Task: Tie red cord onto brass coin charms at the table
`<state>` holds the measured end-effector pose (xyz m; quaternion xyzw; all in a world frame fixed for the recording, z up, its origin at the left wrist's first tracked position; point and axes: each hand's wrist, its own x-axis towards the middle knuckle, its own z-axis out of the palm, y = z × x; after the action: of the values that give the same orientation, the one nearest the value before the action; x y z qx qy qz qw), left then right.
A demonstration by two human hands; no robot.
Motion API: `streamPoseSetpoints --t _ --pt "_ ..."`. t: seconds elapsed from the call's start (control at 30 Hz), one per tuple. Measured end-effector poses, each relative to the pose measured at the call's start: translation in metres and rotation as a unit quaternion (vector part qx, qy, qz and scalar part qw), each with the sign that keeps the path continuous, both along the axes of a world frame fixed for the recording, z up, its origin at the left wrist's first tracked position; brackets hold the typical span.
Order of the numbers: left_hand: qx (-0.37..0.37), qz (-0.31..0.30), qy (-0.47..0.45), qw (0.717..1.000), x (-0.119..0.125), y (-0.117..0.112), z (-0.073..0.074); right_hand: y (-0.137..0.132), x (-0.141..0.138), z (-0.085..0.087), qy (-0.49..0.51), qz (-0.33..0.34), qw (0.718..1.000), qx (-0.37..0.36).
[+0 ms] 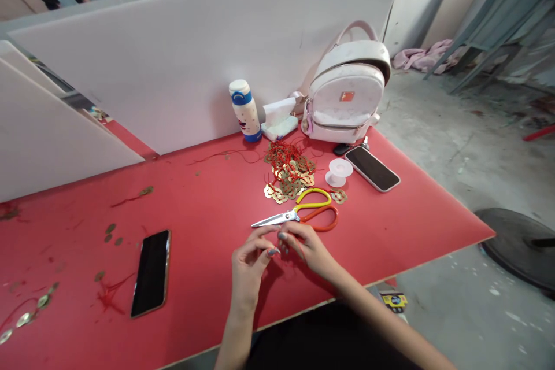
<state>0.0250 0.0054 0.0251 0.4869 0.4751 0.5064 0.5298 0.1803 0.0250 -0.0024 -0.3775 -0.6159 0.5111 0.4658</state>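
The left hand [248, 266] and the right hand [310, 248] meet above the tabletop's front edge, thumbs and forefingers drawn nearly together at the tips. Fine red strands [289, 265] show just below the fingers, faint against the glossy red tabletop [208, 277]; I cannot tell whether either pinch closes on them.

Just beyond the fingertips lie metal scissors with one yellow and one orange-red handle loop [314, 206], blades together and pointing toward the left edge. Behind them, toward the far edge, sits a heap of flat brass-coloured ornaments with tangled red cords [288, 176]. A translucent white plastic spool [338, 172] stands to its right, and a white-rimmed black phone [373, 169] lies near the right edge.

Along the far edge stand a cream bottle with blue trim [245, 111], a white tissue pack [280, 126] and, at the far right corner, a white zipped backpack [347, 101]. Left of the hands, a black-screened phone with a thin coppery rim [151, 273] lies near the front edge.
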Motion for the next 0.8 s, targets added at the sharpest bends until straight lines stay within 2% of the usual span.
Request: streamPoseSetpoints --t 0.07,0.13,0.27,0.33,0.47,0.6,0.67,0.8 --pt "-0.009 0.022 -0.001 1.0 0.002 0.001 0.0 -0.01 -0.012 -0.007 0.001 0.008 1.0 -0.008" --pt "-0.002 0.054 0.04 0.998 0.002 0.004 -0.001 -0.021 -0.021 -0.01 -0.016 0.038 0.999 -0.013" --pt "0.021 0.107 0.187 0.976 -0.003 0.01 -0.008 -0.031 -0.025 -0.004 -0.152 0.043 0.979 0.13" --pt "0.004 0.108 0.232 0.967 -0.006 0.012 -0.012 -0.029 -0.02 0.002 -0.162 0.019 0.973 0.164" --pt "-0.048 0.103 0.252 0.961 -0.01 0.013 -0.017 -0.02 -0.007 0.007 -0.114 -0.041 0.98 0.159" --pt "-0.079 0.085 0.245 0.963 -0.01 0.013 -0.018 -0.016 -0.001 0.006 -0.107 -0.032 0.981 0.16" --pt "-0.085 0.065 0.245 0.964 -0.009 0.013 -0.017 -0.015 0.0 0.005 -0.084 -0.032 0.987 0.136" --pt "-0.08 0.027 0.253 0.964 -0.003 0.011 -0.012 -0.011 -0.001 0.004 0.002 -0.096 0.995 0.039"
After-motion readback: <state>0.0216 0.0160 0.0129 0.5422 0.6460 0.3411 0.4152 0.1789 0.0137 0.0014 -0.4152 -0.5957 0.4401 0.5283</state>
